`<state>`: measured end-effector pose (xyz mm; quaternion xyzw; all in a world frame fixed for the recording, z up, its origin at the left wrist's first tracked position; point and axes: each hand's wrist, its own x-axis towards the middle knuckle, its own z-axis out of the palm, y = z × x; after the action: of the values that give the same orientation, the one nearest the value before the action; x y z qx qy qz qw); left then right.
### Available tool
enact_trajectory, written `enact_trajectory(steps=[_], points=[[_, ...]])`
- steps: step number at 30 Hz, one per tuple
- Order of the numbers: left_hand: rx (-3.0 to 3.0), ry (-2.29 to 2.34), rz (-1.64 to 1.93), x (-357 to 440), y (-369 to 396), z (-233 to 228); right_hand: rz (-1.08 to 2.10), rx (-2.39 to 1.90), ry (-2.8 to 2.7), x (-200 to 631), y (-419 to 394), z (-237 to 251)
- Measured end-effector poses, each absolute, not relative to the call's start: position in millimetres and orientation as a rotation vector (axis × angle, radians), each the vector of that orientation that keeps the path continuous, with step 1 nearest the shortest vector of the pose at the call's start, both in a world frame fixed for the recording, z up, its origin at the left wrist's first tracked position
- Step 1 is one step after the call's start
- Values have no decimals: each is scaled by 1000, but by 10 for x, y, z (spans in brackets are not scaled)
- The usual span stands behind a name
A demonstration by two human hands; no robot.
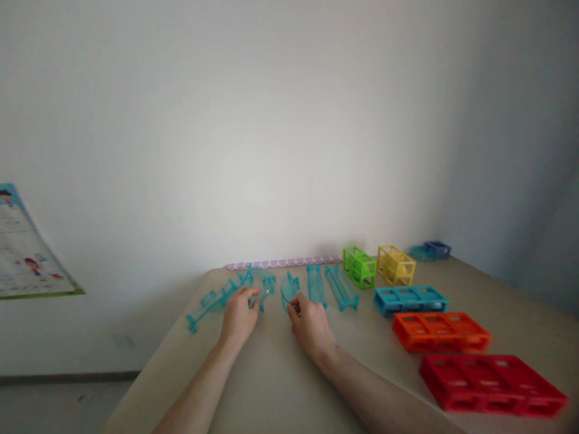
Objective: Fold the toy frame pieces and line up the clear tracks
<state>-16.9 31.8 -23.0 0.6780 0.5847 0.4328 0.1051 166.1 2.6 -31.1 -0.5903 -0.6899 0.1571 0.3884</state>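
My right hand [311, 322] is closed, thumb and fingers pinching the near edge of a curved translucent blue track piece [288, 288]. To its left, my left hand [241, 313] has its fingers bent at another translucent blue curved piece [266, 288]; the fingertips partly hide where they meet it. Beyond and left of that hand lies a long translucent blue track piece [205, 316] with raised tabs. Two straight translucent blue track pieces, one nearer [316, 286] and one further right [341, 288], lie just right of my right hand.
On the table's right side stand frame blocks: green [359, 267], yellow [396, 265], blue [411, 300], orange [441, 331] and red [491, 384]. A dark blue block [438, 249] sits in the far corner. A purple patterned strip [284, 263] runs along the wall; a poster [31, 253] hangs left.
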Motion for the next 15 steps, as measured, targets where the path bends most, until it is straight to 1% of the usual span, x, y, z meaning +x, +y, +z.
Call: enact_trajectory(steps=[9, 15], points=[[2221, 1731, 1034, -205, 295, -260, 381, -1429, -1789, 1641, -44, -279], [2133, 1754, 1203, -163, 325, -276, 477, -1195, -1919, 1596, -124, -276]])
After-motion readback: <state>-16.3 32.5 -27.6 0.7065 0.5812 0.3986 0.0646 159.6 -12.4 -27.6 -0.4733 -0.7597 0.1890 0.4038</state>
